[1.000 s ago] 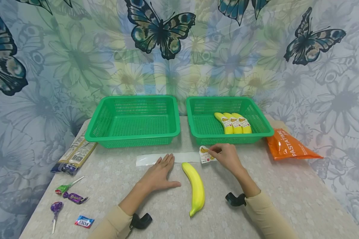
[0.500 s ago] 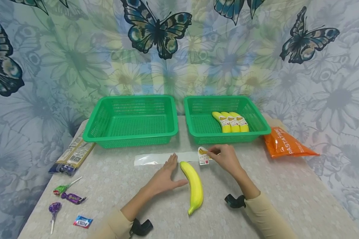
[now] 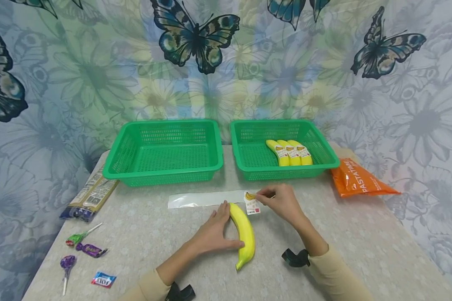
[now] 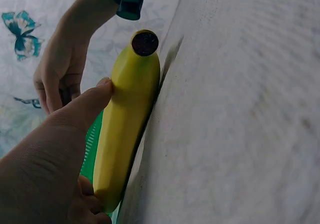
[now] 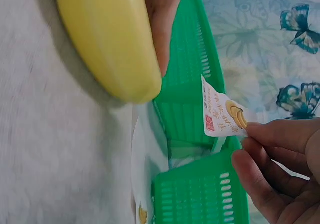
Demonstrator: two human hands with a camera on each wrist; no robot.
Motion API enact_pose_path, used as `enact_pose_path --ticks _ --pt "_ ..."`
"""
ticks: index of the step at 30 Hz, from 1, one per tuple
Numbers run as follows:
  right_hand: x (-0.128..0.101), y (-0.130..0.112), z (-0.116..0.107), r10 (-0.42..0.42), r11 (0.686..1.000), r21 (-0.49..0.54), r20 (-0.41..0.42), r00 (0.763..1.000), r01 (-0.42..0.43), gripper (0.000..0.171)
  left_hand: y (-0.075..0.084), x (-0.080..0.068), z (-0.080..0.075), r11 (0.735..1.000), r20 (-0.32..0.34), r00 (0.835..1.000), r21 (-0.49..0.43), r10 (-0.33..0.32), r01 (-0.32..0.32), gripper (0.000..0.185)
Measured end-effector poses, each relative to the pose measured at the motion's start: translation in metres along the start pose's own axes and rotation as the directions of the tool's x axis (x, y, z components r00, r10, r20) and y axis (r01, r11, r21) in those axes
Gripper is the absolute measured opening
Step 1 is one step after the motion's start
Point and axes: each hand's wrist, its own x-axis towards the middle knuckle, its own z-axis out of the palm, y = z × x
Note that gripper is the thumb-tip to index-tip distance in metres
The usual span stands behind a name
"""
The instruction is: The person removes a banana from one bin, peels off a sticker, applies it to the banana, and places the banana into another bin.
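In the head view a yellow banana lies on the table, its dark cut stem end toward the person. My left hand holds it, thumb laid on its side near the stem and fingers by the far end. My right hand pinches a white label sticker with a banana print at one edge, between thumb and fingertips. The sticker hangs just right of the banana's far end, apart from it. Behind both hands lies a white backing strip; in the right wrist view another label shows on it.
Two green baskets stand at the back: the left one bare, the right one holding three labelled bananas. An orange pasta bag lies right. At left are a gold packet, lollipops and small wrapped candies.
My left hand has moved right from the backing strip onto the banana. The right hand has brought the sticker away from the strip, left and toward the banana's far end.
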Motion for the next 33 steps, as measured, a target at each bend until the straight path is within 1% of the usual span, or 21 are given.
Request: enact_pose_path --ticks 4,9,14,19,27,33 --pt "-0.004 -0.009 0.004 0.006 1.000 0.008 0.053 0.999 -0.006 0.010 -0.001 0.001 -0.001 1.000 0.010 1.000 0.023 0.012 -0.012 0.123" --pt "-0.009 -0.017 0.009 -0.005 1.000 0.006 0.105 0.994 0.005 0.009 0.001 0.000 -0.002 1.000 0.014 1.000 0.022 0.014 -0.014 0.122" --pt "-0.012 -0.017 0.018 -0.012 1.000 0.016 0.159 0.987 0.010 0.008 0.002 -0.001 -0.003 1.000 0.020 1.000 0.015 0.010 -0.010 0.121" --pt "-0.013 -0.014 0.024 0.025 0.999 0.028 0.224 0.974 -0.032 0.007 0.002 -0.002 -0.003 1.000 0.016 1.000 0.015 0.010 -0.011 0.121" --pt "-0.011 -0.010 0.025 0.065 0.997 0.028 0.281 0.958 -0.075 0.007 0.002 -0.002 -0.002 1.000 0.006 1.000 0.016 0.012 -0.012 0.121" --pt "-0.012 -0.007 0.028 0.074 0.995 0.036 0.296 0.952 -0.088 0.006 0.001 -0.001 -0.002 1.000 0.008 1.000 0.025 0.013 -0.014 0.121"
